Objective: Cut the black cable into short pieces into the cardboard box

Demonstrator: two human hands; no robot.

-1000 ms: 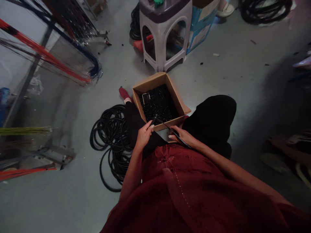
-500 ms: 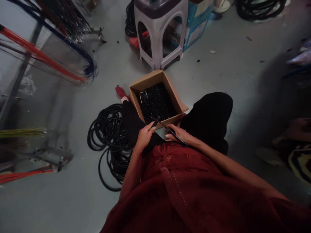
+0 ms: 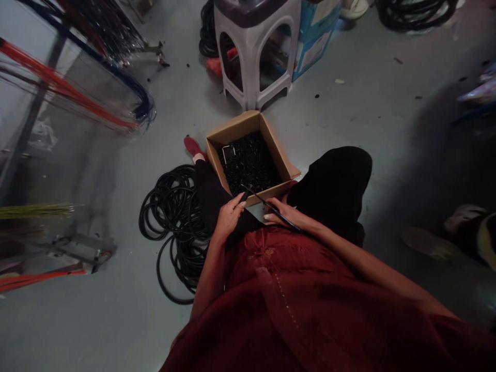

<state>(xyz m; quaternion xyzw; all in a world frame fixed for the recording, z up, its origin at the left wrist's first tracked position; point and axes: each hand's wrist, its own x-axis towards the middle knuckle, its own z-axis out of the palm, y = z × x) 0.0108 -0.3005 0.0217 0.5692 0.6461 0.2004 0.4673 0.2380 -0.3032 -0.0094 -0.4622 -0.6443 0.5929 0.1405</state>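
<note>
My left hand (image 3: 228, 214) is closed around a short black tube end (image 3: 244, 197), which pokes up past the fingertips at the near rim of the cardboard box (image 3: 273, 139). In my right hand (image 3: 284, 211) is a pair of dark scissors (image 3: 259, 196); the thin blades reach left to the tube end, and a dark handle runs back along the wrist. Whether the blades touch the tube I cannot tell. Many small black cut pieces (image 3: 251, 160) fill the bottom of the box, with a pale-edged rectangular thing (image 3: 228, 153) lying on them.
Coiled black tubing (image 3: 166, 206) lies on the floor by my left leg. A plastic stool (image 3: 248, 62) stands beyond the box, beside blue boxes (image 3: 313, 46). Wheeled racks with orange wires (image 3: 70, 90) are at left. Another person's shoe (image 3: 426, 243) shows at right.
Both hands stay almost in place; the left hand and tube end have shifted slightly upward. At the right edge, the other person's foot and leg have moved.
</note>
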